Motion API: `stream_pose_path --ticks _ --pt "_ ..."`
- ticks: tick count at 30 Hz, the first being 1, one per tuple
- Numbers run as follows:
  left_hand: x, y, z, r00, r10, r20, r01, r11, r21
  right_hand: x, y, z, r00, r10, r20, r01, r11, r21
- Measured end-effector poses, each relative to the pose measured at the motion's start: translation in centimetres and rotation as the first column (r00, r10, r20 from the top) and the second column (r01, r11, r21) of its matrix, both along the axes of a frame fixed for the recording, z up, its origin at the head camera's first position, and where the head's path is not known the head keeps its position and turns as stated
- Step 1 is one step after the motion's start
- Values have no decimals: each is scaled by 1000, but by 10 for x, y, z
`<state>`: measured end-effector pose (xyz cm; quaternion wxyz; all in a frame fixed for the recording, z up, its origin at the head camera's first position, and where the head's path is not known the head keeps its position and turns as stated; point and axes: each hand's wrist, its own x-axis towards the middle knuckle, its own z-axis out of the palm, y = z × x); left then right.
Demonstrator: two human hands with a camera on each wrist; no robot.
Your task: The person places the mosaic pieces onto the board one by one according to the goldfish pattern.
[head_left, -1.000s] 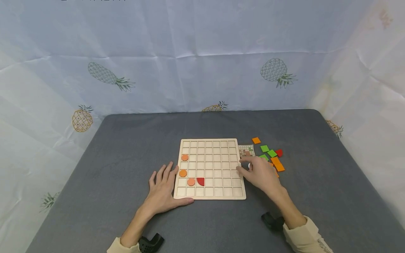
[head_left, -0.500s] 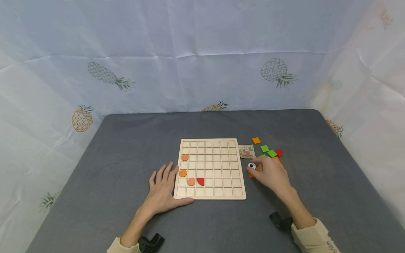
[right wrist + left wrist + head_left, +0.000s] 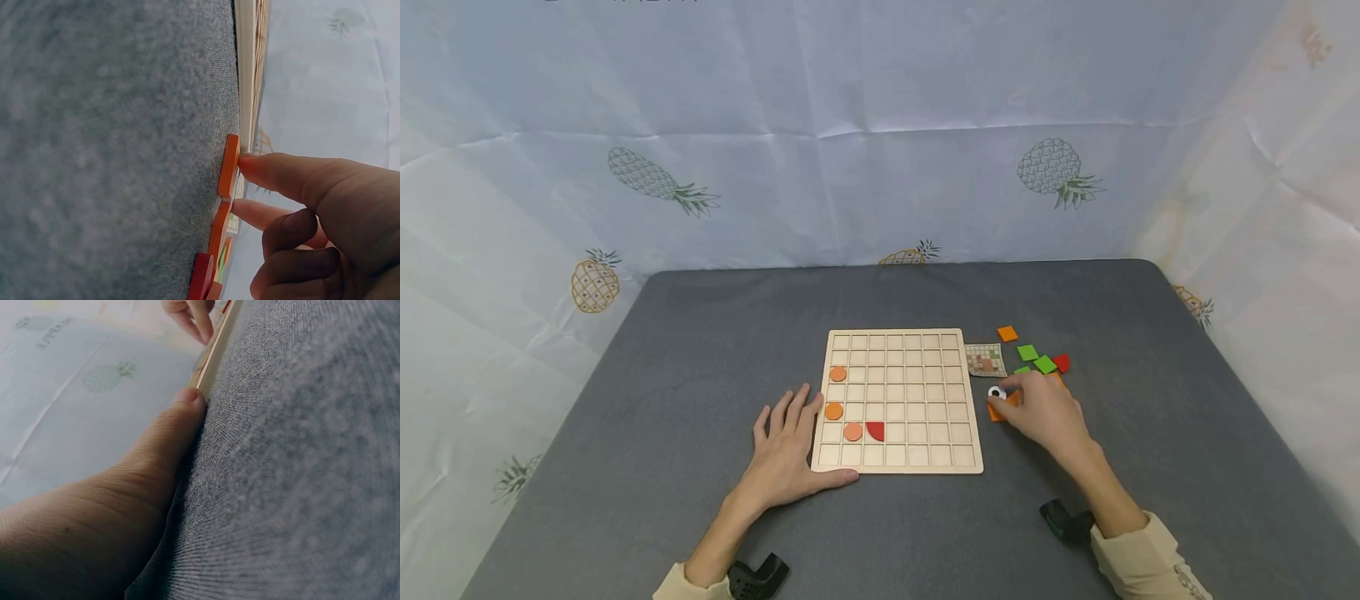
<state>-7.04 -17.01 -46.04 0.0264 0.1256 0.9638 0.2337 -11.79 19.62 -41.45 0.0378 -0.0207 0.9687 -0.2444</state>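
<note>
My left hand (image 3: 784, 457) lies spread at the lower left corner of a wooden grid board (image 3: 917, 411), with its thumb along the front edge. To the board's right, my right hand (image 3: 1043, 414) has thumb and forefinger at either side of a small white disc with a black centre (image 3: 997, 392), pinching it. The disc lies by an orange tile (image 3: 997, 412), which also shows under the fingertips in the right wrist view. On the board sit several orange discs (image 3: 853, 432) and a red quarter-circle piece (image 3: 876, 430).
A small printed grid card (image 3: 985, 360) lies against the board's right edge. Beyond my right hand are green tiles (image 3: 1027, 352), a red piece (image 3: 1062, 362) and an orange tile (image 3: 1007, 333). Grey cloth (image 3: 737, 333) covers the table, and a pineapple-print curtain stands behind.
My right hand has moved right, from the board's right edge to the white disc, and held there over the last half second. The left hand stays put.
</note>
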Motion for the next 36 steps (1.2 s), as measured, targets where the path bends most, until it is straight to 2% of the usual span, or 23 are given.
stream_pose_path --ticks 7,15,21,26,36 --pt "0 1 1 1000 2 17 -2 1000 -5 -3 1 -2 1000 6 -12 -6 1000 31" --pt "-1 0 0 1000 7 17 -7 1000 -9 -6 -1 -3 995 68 -67 -66 998 19" --pt "0 1 0 1000 11 22 -11 1000 -9 -8 0 -3 996 86 -25 -86 996 7" --pt "0 0 -1 1000 10 24 -9 1000 -11 -8 0 -1 998 61 7 -61 998 1" --pt "-1 0 -1 999 8 35 -8 1000 -13 -10 -1 -1 998 65 -19 -65 998 -17"
